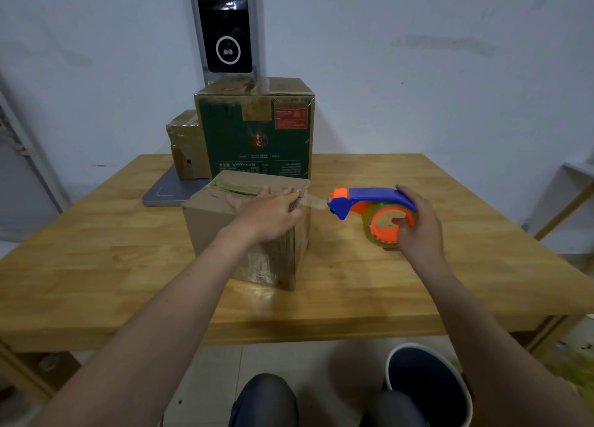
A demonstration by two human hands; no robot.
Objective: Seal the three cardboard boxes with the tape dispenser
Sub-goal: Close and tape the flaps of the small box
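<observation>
**Item under work:** small plain brown cardboard box (pixel 273 262), the nearest of three on the pale wooden table (pixel 96 266), directly ahead of the person.

**Left hand** (pixel 266 211): lies flat on the box top, fingers straight, pressing near the right top edge.

**Right hand** (pixel 418 230): grips the blue-and-orange plastic tape dispenser (pixel 369 201), held off the box's right side with its mouth facing the box.

**Tape:** a short strip of clear tape (pixel 315 200) spans the gap between box and dispenser (taut, as far as can be judged).

**Assessment:** the strip runs left to right, so cutting or folding it down falls to the right hand, which is nearer.

**Behind:** a tall green printed carton (pixel 257 131) and a tape-wrapped brown box (pixel 184 144).
</observation>
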